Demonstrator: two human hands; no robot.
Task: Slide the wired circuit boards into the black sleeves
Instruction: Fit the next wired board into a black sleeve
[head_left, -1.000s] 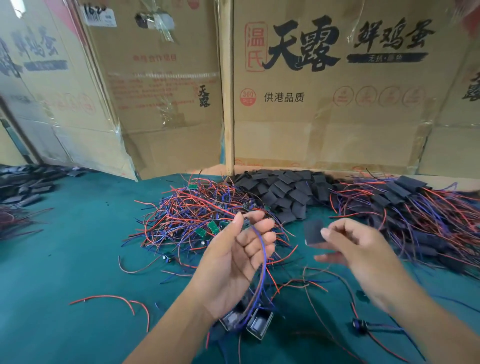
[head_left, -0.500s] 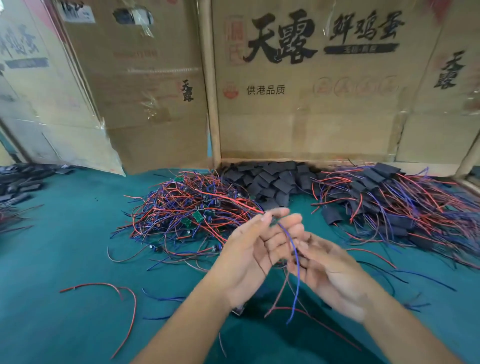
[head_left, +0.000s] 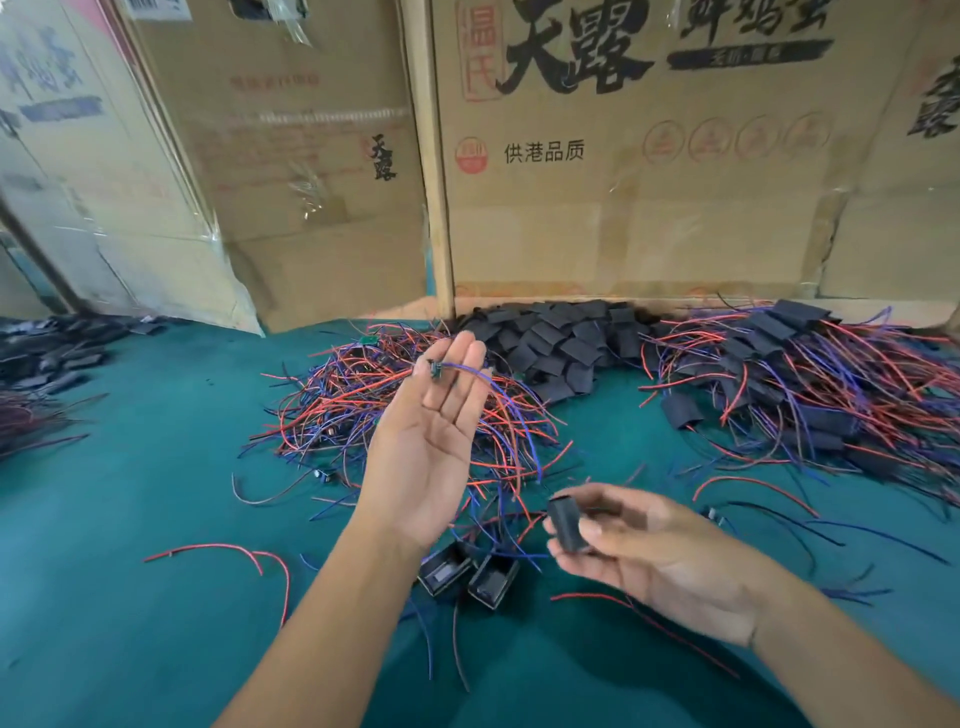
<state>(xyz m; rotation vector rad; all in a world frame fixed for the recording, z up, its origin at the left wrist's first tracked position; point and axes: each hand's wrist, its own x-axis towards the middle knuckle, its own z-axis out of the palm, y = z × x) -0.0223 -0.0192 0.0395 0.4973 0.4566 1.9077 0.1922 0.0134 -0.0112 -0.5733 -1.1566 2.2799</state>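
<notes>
Head view: left hand (head_left: 431, 441) pinches a wired board (head_left: 434, 370); right hand (head_left: 654, 556) grips a black sleeve (head_left: 567, 524).

The right hand (head_left: 670, 556) is motion-blurred, so its grip on the black sleeve (head_left: 569, 524) is unclear. The small part (head_left: 434, 370) at the left hand's fingertips (head_left: 470, 345), perhaps a circuit board, is too small to tell.

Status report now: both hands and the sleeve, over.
Left hand raised, pinching wired board. Right hand pinching black sleeve. Board not in sleeve yet.
</notes>
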